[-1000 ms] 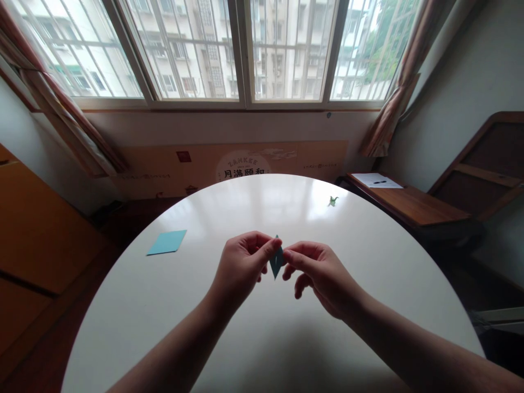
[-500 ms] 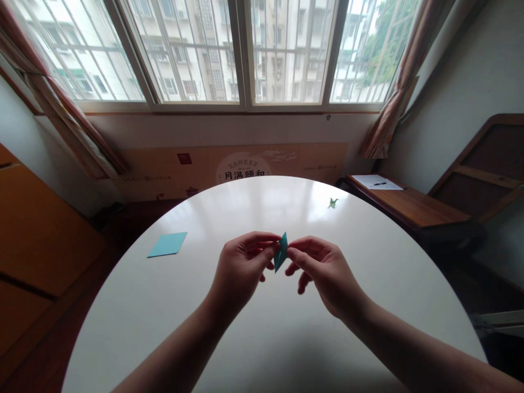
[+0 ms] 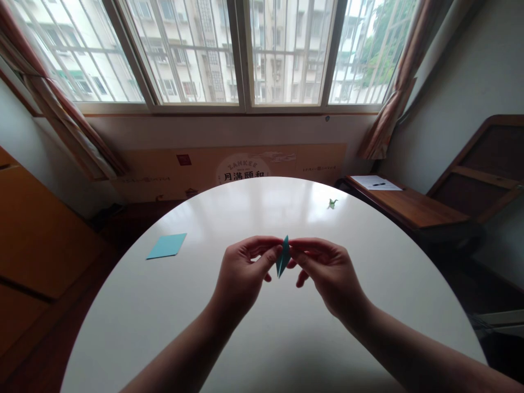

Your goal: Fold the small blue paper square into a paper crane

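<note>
A small folded piece of teal paper (image 3: 283,257), narrow and pointed at both ends, is held upright above the round white table (image 3: 262,338). My left hand (image 3: 241,273) pinches its left side between thumb and forefinger. My right hand (image 3: 327,270) pinches its right side the same way, fingertips almost meeting the left hand's. Both hands hover over the middle of the table.
A flat sheet of light blue paper (image 3: 167,245) lies on the table at the left. A tiny green folded paper figure (image 3: 332,203) stands near the far right rim. A wooden side table (image 3: 413,204) with a sheet and pen is at the right, and a window is behind.
The folded paper has been turned slightly between the fingers and now stands more upright. Both hands drew a little closer together and barely shifted over the table.
</note>
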A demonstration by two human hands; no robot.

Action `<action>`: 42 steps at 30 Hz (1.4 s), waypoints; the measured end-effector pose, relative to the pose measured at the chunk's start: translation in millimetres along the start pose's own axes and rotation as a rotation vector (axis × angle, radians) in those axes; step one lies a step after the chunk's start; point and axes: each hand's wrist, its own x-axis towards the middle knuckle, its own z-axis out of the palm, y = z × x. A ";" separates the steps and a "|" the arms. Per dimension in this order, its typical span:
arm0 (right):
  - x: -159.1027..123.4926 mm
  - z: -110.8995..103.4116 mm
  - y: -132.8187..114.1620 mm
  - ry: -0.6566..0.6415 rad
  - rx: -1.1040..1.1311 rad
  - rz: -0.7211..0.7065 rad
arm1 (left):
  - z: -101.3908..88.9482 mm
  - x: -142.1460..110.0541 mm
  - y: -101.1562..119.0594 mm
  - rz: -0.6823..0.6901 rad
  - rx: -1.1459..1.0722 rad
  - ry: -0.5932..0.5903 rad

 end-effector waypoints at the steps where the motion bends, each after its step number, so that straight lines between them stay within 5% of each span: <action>1: -0.2 0.3 -0.6 -0.004 -0.001 0.001 | 0.4 -0.3 -0.2 -0.001 -0.003 -0.002; 17: 6.5 -4.6 -3.6 -0.097 0.122 0.334 | 3.4 -1.9 3.7 0.049 0.080 0.030; 28: 3.6 -3.8 -1.8 -0.066 0.019 0.216 | -0.1 0.5 -2.3 -0.099 0.069 -0.094; 42: 4.9 -6.8 -0.4 -0.098 0.111 0.260 | 1.4 0.7 2.4 -0.230 -0.072 -0.109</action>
